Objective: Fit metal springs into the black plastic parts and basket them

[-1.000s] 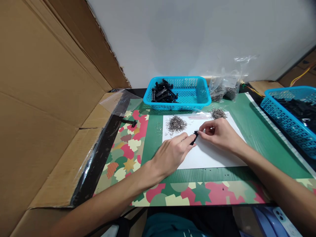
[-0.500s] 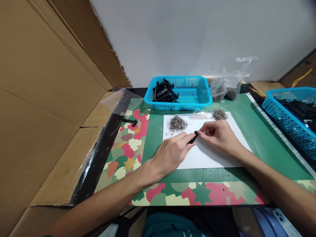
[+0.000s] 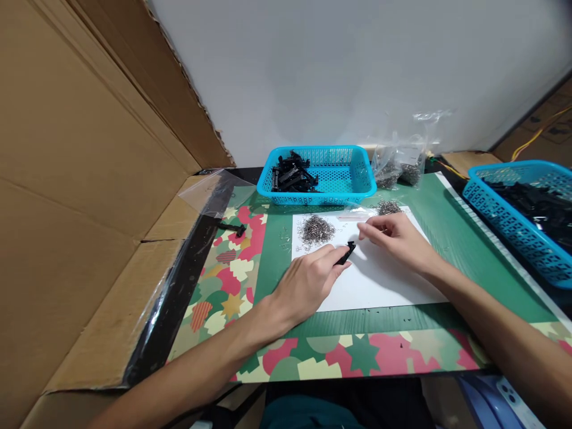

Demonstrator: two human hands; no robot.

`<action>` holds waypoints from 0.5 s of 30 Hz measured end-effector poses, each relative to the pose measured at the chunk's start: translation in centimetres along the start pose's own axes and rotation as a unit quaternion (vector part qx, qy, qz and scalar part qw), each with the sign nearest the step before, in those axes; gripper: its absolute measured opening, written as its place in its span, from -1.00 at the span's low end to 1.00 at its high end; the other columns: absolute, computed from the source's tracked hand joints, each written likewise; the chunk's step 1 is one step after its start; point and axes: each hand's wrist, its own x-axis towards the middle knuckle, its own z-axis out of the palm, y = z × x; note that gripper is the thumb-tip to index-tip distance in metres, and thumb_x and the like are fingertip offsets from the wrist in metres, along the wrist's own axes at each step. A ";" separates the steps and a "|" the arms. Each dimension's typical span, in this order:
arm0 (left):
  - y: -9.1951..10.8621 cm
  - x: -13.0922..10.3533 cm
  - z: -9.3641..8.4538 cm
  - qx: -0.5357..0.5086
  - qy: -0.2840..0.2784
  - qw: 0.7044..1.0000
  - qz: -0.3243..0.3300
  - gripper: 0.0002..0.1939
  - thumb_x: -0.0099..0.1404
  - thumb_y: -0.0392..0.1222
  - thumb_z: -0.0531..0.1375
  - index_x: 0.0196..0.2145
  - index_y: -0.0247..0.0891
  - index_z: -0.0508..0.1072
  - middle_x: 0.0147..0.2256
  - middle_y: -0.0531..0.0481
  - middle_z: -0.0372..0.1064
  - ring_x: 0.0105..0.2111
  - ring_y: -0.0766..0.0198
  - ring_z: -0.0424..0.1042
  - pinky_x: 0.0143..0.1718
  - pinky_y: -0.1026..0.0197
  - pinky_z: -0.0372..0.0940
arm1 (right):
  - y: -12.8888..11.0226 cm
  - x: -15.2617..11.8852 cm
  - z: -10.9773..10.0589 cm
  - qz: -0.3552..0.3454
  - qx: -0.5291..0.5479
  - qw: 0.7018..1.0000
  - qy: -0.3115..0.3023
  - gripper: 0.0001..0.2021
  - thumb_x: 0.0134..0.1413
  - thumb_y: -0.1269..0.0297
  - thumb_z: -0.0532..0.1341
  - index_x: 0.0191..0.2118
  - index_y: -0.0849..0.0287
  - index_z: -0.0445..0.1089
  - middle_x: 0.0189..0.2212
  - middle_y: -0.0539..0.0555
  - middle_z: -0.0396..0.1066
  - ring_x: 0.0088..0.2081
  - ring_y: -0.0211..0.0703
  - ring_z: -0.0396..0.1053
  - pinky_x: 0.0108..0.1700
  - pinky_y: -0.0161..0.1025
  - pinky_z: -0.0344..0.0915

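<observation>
Far left: Brown cardboard [image 3: 89,179] stands as a tall side wall.
Beside it: A flat, clear plastic bag [image 3: 214,193] overlaps the edge of a green mat [image 3: 277,286] with a colorful patterned border.
On the left border: A loose black part [image 3: 232,229] lies near the clear bag.
Left hand: The left hand [image 3: 304,280] rests low over a white sheet [image 3: 375,286], its thumb and fingers clamped on the held black part [image 3: 345,255], which slants above the sheet.
Back, left of center: A blue basket [image 3: 315,199] holds a heap of black parts [image 3: 292,173] in its left half.
Left pile: Small metal pieces [image 3: 316,229] sit on the sheet, in front of the basket.
Right hand: The right hand [image 3: 397,241] is just beside the held part, apart from it, thumb and forefinger close together; whether they pinch anything cannot be told.
Right pile: More metal pieces [image 3: 388,207] lie behind this hand.
Back right: Clear bags [image 3: 400,170] of similar pieces stand upright.
Far right: A second blue basket [image 3: 513,229] contains many black parts.
</observation>
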 end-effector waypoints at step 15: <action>0.9 0.0 1.0 0.040 -0.017 0.997 0.070 -0.68 0.56 -0.20 0.14 0.19 -0.32 0.43 -0.19 -0.06 0.55 -0.23 0.16 0.58 -0.31 0.17 0.45 | -1.5 0.9 3.4 0.031 0.394 0.913 0.096 -0.25 0.15 -0.48 0.10 -0.65 0.04 -0.17 -0.70 -0.17 -0.29 -0.66 -0.31 -0.33 -0.64 -0.25 -0.22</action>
